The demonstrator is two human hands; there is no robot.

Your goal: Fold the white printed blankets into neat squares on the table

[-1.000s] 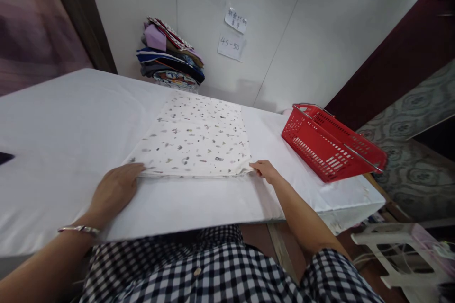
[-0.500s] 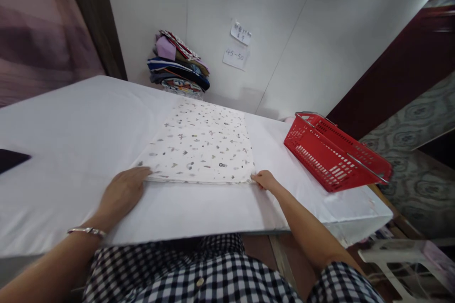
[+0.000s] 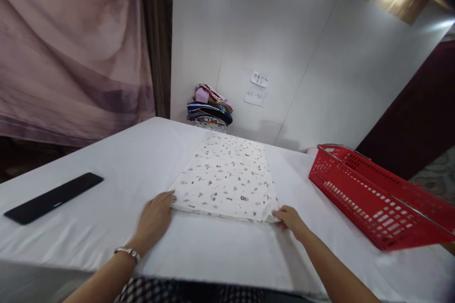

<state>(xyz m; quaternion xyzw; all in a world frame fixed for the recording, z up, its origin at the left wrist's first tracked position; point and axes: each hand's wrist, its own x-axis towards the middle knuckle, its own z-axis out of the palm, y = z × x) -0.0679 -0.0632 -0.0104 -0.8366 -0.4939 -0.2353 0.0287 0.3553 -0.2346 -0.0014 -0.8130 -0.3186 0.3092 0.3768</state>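
A white cloth with small grey and olive prints lies folded flat, its near edge showing stacked layers. At its near left corner, my left hand rests on the table, fingertips closed on the edge; its thumb is mostly hidden. My right hand pinches the near right corner between thumb and fingers, where the fabric is slightly rumpled. A metal bracelet circles my left wrist.
A white-covered table carries all this. A red plastic basket stands on the right, a flat black object on the left. Folded fabrics are stacked at the back wall, near paper notes. A pinkish curtain hangs at left.
The head view has tilted up and turned left, showing more curtain and the whole black object. Both hands stay at the cloth's near corners; the right corner is now more rumpled.
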